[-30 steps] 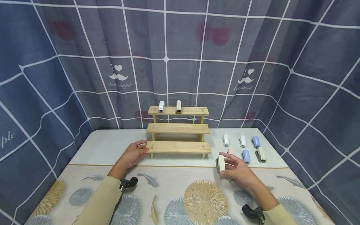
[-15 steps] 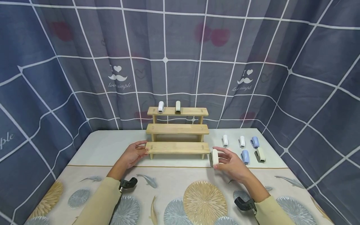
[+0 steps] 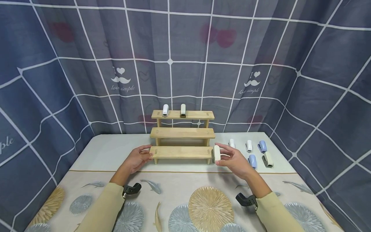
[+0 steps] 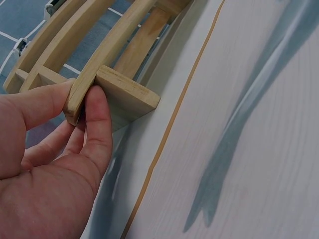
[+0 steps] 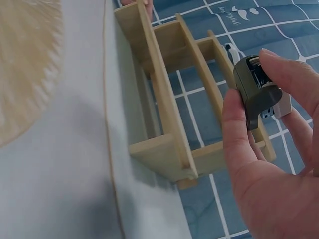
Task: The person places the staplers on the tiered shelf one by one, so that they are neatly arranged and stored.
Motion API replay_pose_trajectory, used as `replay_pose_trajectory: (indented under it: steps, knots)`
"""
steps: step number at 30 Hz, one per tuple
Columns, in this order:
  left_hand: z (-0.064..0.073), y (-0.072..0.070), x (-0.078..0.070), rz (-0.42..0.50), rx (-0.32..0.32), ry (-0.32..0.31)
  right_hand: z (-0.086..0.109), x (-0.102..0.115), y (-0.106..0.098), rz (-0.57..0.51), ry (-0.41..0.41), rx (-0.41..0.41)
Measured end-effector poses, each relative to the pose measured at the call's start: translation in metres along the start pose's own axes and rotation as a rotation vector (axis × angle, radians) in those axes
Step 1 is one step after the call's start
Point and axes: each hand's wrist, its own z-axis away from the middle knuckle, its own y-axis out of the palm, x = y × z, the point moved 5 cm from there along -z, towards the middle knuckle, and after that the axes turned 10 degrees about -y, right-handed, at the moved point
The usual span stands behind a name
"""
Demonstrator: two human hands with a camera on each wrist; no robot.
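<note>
Fingers point(image 5: 237, 132) of the right hand point(image 3: 236, 162) are clamped on a small stapler point(image 3: 217, 154), caught between thumb and fingertips. And it's a two-tone piece: cream cover, dark grey base, dark workings showing at one end! It's up at the right end of the wooden rack's point(image 3: 181, 150) lowest step; touching or not, can't tell. Left hand point(image 3: 138, 159) pinches that step's opposite end. To the right, more staplers point(image 3: 267, 159), white, blue and cream, on the tabletop point(image 3: 110, 148); farther back, white point(image 3: 165, 110) and cream ones point(image 3: 183, 109) up top, grid-patterned curtain point(image 3: 188, 77) behind.
</note>
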Motion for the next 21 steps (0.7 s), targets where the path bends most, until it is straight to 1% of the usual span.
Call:
replay_pose_trajectory:
  steps: [10, 16, 21]
  knots:
    - [0.001, -0.001, 0.0, 0.013, 0.01, 0.004, -0.026, 0.017, 0.001, 0.079, -0.011, -0.002]
    - [0.0, -0.001, 0.001, 0.014, 0.013, 0.011, -0.04, 0.024, 0.0, 0.139, 0.017, -0.024]
    - [-0.001, -0.001, 0.001, -0.002, 0.002, 0.008, -0.05, 0.025, -0.001, 0.142, 0.024, -0.047]
